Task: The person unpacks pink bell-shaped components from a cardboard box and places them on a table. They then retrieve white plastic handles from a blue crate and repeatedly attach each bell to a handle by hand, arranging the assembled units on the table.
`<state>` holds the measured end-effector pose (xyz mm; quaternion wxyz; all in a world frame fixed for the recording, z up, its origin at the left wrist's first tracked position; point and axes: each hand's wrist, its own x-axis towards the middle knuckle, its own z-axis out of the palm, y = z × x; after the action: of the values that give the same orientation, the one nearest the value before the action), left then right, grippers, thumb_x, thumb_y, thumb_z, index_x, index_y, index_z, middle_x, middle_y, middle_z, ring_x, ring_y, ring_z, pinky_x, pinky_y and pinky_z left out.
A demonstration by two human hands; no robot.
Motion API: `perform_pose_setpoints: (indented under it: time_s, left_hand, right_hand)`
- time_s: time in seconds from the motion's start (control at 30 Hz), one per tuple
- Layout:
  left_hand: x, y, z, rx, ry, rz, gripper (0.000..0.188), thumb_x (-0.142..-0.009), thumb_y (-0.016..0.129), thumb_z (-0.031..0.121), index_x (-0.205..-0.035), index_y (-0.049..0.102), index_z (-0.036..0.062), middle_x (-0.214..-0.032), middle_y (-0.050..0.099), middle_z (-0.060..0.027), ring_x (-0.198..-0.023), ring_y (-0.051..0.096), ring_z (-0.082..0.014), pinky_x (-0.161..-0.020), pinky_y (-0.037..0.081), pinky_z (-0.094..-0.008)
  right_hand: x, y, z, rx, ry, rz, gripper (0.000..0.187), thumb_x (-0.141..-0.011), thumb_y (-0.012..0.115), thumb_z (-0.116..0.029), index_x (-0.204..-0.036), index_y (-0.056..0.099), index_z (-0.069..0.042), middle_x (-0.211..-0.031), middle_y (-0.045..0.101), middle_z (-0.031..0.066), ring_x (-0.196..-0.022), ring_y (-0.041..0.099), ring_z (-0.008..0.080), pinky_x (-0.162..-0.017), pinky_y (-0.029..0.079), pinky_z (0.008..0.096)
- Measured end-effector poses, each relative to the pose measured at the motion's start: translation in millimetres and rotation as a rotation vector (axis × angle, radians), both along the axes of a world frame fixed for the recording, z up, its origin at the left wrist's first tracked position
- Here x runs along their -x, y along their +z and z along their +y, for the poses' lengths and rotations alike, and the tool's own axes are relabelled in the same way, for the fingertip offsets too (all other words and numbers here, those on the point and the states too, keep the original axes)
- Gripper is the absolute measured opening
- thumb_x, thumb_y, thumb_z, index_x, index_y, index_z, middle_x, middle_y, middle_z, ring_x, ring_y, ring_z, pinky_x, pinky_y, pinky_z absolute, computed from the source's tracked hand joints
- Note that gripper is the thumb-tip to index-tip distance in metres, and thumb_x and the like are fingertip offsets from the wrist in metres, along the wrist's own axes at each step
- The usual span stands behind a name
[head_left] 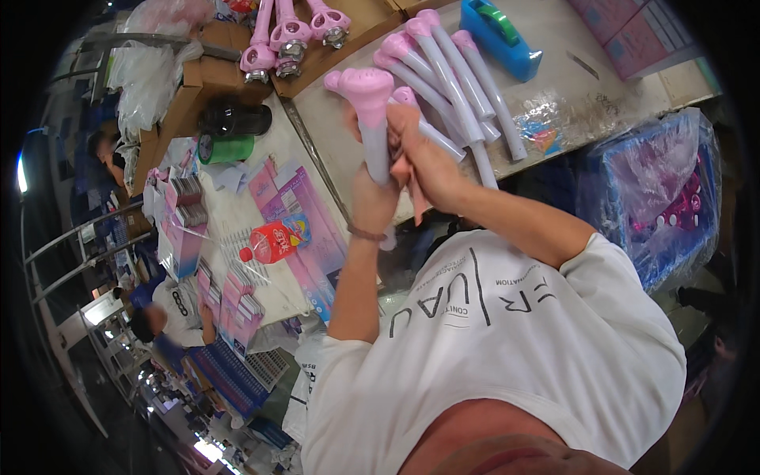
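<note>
The left hand (374,196) has its grip closed round a wand (374,119) above the desk (546,95) while the right hand (431,162) pinches a cloth (417,196) against it, apparently wiping, so the next move likely calls for a steady hold and light, even strokes.

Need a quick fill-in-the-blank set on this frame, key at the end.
1. The left hand and right hand are at a wand whose head is coloured ____.
2. The tape dispenser is blue, but its tape roll is ____.
3. In the picture, the red bottle is to the ____ (left/right) of the dispenser.
4. The plastic-draped crate is coloured ____.
Missing words: pink; green; left; blue.
</note>
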<state>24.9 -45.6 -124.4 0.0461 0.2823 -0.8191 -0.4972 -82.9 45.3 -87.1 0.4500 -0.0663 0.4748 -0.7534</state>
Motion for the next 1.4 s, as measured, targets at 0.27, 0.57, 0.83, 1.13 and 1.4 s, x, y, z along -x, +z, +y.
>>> perform_pose_setpoints:
  time_s: [0.27, 0.57, 0.83, 1.13, 1.4]
  left_hand:
    - [-12.1, 21.7, -11.0, -1.100, -0.190, -0.018, 0.024, -0.080, 0.063, 0.009, -0.096, 0.047, -0.0001, -0.061, 0.055, -0.0142, -0.040, 0.051, -0.0205, -0.035, 0.041, -0.0334]
    - [-22.4, 10.9, -8.5, -1.910, -0.458, 0.365, 0.038, -0.084, 0.064, 0.026, -0.093, 0.035, 0.0031, -0.082, 0.058, -0.0253, -0.046, 0.062, -0.0310, -0.038, 0.055, -0.0358]
    - [-22.0, 16.2, 6.2, -2.006, -0.515, 0.492, 0.034, -0.086, 0.062, 0.028, -0.093, 0.040, 0.0026, -0.082, 0.061, -0.0227, -0.053, 0.063, -0.0339, -0.042, 0.054, -0.0357]
    - [-36.8, 4.9, 7.7, -1.955, -0.486, 0.389, 0.035, -0.085, 0.064, 0.029, -0.096, 0.044, 0.0025, -0.084, 0.062, -0.0228, -0.062, 0.065, -0.0380, -0.056, 0.056, -0.0459]
    - [-83.6, 17.5, 12.6, -1.464, -0.271, -0.066, 0.031, -0.081, 0.067, 0.017, -0.099, 0.046, 0.0028, -0.057, 0.050, -0.0118, -0.048, 0.055, -0.0246, -0.045, 0.046, -0.0357]
  right_hand:
    - [39.9, 11.4, -5.7, 0.320, -0.127, -0.085, 0.070, -0.093, 0.022, -0.064, -0.134, 0.042, -0.010, -0.093, 0.062, 0.0059, -0.052, 0.058, 0.0194, -0.042, 0.044, 0.0206]
    - [44.0, 24.9, -12.3, 0.580, 0.044, -0.205, 0.069, -0.093, 0.024, -0.062, -0.136, 0.042, -0.011, -0.126, 0.053, 0.0093, -0.102, 0.061, 0.0273, -0.090, 0.053, 0.0419]
    - [38.7, 40.8, -16.9, 0.688, 0.134, -0.298, 0.063, -0.095, 0.024, -0.060, -0.120, 0.050, -0.008, -0.110, 0.059, 0.0134, -0.089, 0.062, 0.0247, -0.077, 0.053, 0.0392]
    - [33.9, 34.4, -23.2, 0.519, 0.000, -0.298, 0.051, -0.096, 0.036, -0.052, -0.114, 0.055, -0.009, -0.095, 0.065, 0.0139, -0.073, 0.065, 0.0229, -0.072, 0.056, 0.0348]
    - [44.1, 29.6, -19.1, 0.622, -0.022, -0.213, 0.062, -0.093, 0.038, -0.056, -0.119, 0.052, -0.001, -0.106, 0.063, 0.0122, -0.083, 0.064, 0.0216, -0.074, 0.056, 0.0391]
